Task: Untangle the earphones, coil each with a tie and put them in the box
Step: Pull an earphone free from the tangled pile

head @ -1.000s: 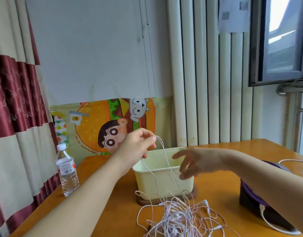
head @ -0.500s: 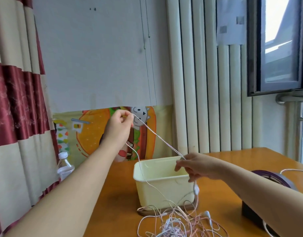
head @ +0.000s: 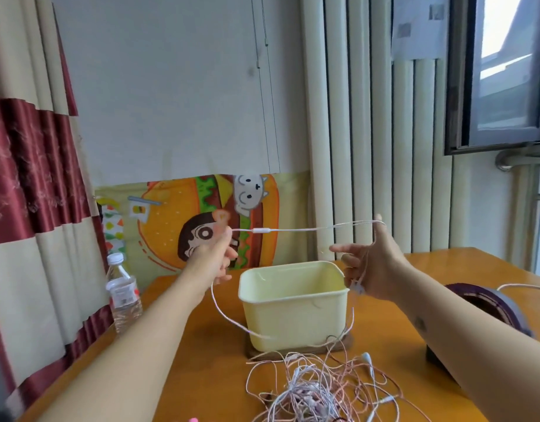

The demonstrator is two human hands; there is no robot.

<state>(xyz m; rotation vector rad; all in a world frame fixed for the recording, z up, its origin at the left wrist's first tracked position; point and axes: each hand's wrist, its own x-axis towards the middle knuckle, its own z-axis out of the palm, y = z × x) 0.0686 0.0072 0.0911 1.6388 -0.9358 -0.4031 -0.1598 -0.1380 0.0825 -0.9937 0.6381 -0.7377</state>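
Our left grip point(head: 215, 260) is pinched on one earphone cable point(head: 305, 229), just beside its inline remote point(head: 261, 230). Our right grip point(head: 373, 269) has thumb and forefinger spread. The cable hooks over the raised thumb and runs down the palm, where the lower fingers look curled on the cable's end. Between the two grips the cable runs taut, held above the box point(head: 293, 315). From the left grip a slack loop drops in front of the box and runs into the tangle point(head: 311, 397) on the desk point(head: 201, 376), near the box's front.

We judge that the untangling step is in hand: one earphone is partly out, none is coiled, and we see nothing in the box. Next, the trailing length needs drawing out gently, so no knot tightens, before we wind it round the right grip. No tie is visible.
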